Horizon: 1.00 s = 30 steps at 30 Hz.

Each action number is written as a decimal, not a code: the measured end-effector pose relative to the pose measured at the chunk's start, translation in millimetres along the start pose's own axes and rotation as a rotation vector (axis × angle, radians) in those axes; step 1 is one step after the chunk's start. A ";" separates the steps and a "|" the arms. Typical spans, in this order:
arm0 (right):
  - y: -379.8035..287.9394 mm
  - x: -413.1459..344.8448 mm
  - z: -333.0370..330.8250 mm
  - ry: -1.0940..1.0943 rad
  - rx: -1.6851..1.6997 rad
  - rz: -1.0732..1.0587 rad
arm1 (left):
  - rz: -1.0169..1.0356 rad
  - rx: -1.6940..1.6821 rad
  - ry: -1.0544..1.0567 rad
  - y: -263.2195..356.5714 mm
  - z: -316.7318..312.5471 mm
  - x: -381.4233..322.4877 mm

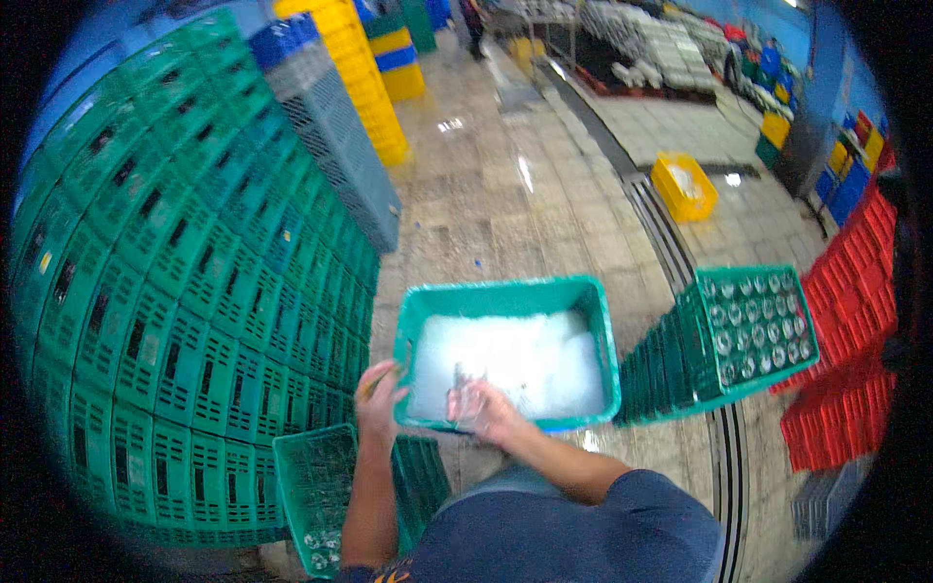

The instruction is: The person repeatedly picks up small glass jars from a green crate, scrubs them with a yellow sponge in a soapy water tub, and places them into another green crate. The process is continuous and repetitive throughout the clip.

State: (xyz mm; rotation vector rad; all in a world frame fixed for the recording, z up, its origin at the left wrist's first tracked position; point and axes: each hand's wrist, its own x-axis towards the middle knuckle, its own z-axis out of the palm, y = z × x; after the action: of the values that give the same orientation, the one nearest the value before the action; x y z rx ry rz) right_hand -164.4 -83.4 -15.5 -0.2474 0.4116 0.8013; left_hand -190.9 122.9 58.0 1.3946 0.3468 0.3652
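A green plastic crate (503, 290) filled with white suds stands before me. My right hand (485, 414) is over the crate's near side, holding what looks like a small clear glass (461, 386), blurred against the foam. At the crate's left rim, my left hand (377, 401) has its fingers curled around a thin yellow-brown item (377, 380), too blurred to name. Below my left forearm, a tilted green crate (280, 474) holds several clear glass-like pieces (321, 550) at its near end.
Tall stacks of green crates (197, 291) line the left. On the right, a green rack (754, 393) of upright clear glasses tops a stack, beside red crates (845, 306). A yellow crate (692, 204) sits near a floor drain (663, 233). The tiled floor (481, 197) looks wet.
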 end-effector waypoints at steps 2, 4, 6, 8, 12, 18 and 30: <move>-45.7 -7.9 -26.8 -0.016 0.071 -0.117 | -0.191 0.119 -0.128 -85.1 41.6 65.0; -76.5 -25.1 -53.0 0.002 -0.062 -0.284 | -0.014 0.650 -0.195 -189.9 85.8 115.9; -100.3 -41.7 -74.3 0.012 -0.175 -0.408 | 0.536 1.284 -0.308 -287.7 109.4 126.2; -111.7 -62.3 -88.7 0.216 -0.312 -0.521 | 0.488 1.676 -1.123 -354.0 118.2 102.0; -139.8 -79.2 -96.8 0.312 -0.671 -0.693 | 0.125 1.204 -1.510 -345.6 150.9 64.1; -171.6 -66.4 -94.5 0.569 -1.391 -0.652 | -0.275 0.141 -0.505 -147.1 225.8 51.9; -188.0 -43.6 -47.4 0.260 -2.005 -0.542 | 0.187 0.864 -1.203 -66.4 215.7 50.5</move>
State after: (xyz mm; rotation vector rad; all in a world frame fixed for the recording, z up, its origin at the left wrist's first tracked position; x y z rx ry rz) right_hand -65.4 -255.3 -27.2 -2.2275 -0.3815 0.3642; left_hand -46.9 -54.5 22.1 2.2144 -0.7114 -0.5784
